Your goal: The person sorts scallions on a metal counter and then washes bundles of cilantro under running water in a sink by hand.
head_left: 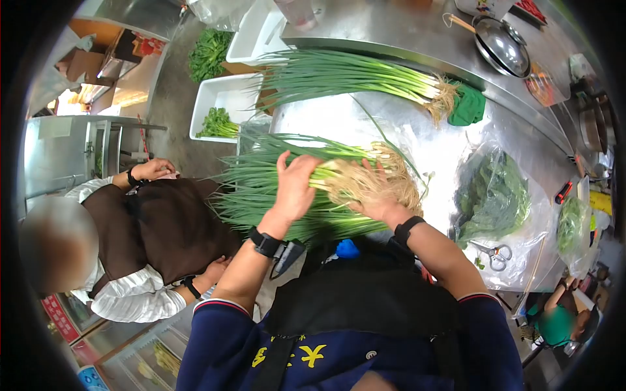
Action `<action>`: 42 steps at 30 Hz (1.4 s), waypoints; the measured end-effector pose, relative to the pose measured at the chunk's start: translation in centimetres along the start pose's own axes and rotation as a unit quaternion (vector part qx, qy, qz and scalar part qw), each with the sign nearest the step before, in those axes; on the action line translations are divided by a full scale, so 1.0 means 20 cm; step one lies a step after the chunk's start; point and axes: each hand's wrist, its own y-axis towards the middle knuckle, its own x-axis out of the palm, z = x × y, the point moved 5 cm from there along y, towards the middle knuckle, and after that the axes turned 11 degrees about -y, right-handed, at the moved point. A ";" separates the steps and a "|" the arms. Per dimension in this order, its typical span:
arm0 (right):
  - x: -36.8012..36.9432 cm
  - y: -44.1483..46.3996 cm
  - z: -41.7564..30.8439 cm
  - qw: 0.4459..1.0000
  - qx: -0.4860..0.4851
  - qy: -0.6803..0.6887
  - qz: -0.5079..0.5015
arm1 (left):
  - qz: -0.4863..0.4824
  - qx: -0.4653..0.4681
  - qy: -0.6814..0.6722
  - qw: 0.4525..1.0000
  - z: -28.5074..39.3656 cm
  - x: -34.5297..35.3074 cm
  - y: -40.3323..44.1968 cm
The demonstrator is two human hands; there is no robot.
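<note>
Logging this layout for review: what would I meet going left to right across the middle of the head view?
Co-worker in brown apron, left hand, right hand, bagged leafy greens, red cutter.

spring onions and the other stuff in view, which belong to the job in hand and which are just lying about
Likely in the job:
near onions, being handled
far onions

Seemingly lying about:
scissors
bagged greens
green cloth
pan
</note>
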 end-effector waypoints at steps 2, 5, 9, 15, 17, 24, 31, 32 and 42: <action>0.01 -0.02 0.00 1.000 0.003 0.022 -0.005 | 0.037 -0.027 -0.095 0.994 -0.08 -0.12 0.01; -0.01 -0.01 0.00 0.999 0.007 0.048 -0.017 | 0.084 -0.134 -0.234 0.959 -0.04 -0.40 0.07; -0.01 -0.03 -0.01 0.998 -0.002 0.060 0.017 | 0.121 -0.132 -0.241 0.954 -0.08 -0.68 0.09; -0.02 -0.05 -0.02 0.999 -0.007 0.037 -0.013 | 0.214 -0.084 -0.299 0.926 0.18 -1.16 0.12; -0.01 -0.05 -0.02 0.999 -0.003 0.036 0.004 | 0.246 -0.036 -0.275 0.929 0.27 -1.38 0.15; -0.13 -0.03 -0.08 0.994 0.049 0.022 -0.093 | 0.237 0.165 -0.216 0.933 0.91 -1.79 0.31; -0.56 -0.22 -0.11 0.985 -0.036 0.114 -0.125 | 0.133 0.180 0.100 0.970 1.02 -0.98 0.78; -0.58 -0.26 -0.06 0.985 -0.028 0.112 -0.128 | 0.120 0.210 0.121 0.963 0.94 -0.78 0.87; -0.48 -0.62 0.47 0.966 0.099 0.219 -0.098 | -0.090 0.220 0.201 0.950 0.21 0.87 1.37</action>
